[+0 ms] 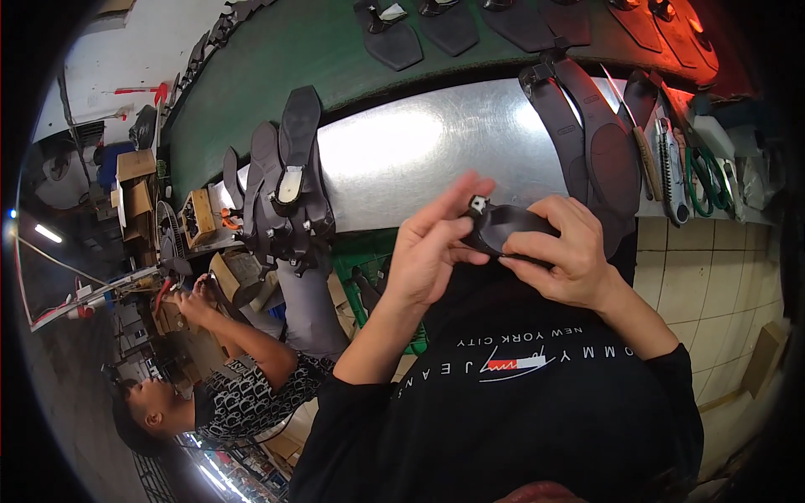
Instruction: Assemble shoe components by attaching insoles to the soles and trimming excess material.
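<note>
Silvery worktop [377, 159], soles [299, 121] at left, scissors [702, 186] at right.
Over its near edge, a black sole [510, 221]: the right hand [563, 251] grips it, fingers closed; the left hand [429, 251], half open, touches its heel [479, 204].

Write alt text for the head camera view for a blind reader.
The wearer's right hand holds a black, curved shoe sole, the left hand at one end. More dark soles lie on a silver metal surface beyond; at left is a co-worker in a patterned shirt.
</note>
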Demonstrator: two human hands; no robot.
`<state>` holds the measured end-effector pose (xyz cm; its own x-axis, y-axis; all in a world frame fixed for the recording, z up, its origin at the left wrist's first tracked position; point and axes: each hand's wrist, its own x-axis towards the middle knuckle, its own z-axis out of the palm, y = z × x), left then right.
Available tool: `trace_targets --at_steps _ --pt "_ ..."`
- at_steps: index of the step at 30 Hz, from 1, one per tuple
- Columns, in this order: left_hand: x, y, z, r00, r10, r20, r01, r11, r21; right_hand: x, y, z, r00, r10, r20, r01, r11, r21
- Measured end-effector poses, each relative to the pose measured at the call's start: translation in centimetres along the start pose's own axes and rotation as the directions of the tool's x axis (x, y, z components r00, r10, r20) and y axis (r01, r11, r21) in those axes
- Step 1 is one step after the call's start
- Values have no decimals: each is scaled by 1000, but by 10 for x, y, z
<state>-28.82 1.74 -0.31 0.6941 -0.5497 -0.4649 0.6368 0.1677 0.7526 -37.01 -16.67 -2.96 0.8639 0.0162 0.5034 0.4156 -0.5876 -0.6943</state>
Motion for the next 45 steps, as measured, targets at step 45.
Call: trace_targets --at_steps 45 --pt "6 -5 -51 858 392 -331 -355 920 169 50 8 -59 917 8 -399 -104 970 -218"
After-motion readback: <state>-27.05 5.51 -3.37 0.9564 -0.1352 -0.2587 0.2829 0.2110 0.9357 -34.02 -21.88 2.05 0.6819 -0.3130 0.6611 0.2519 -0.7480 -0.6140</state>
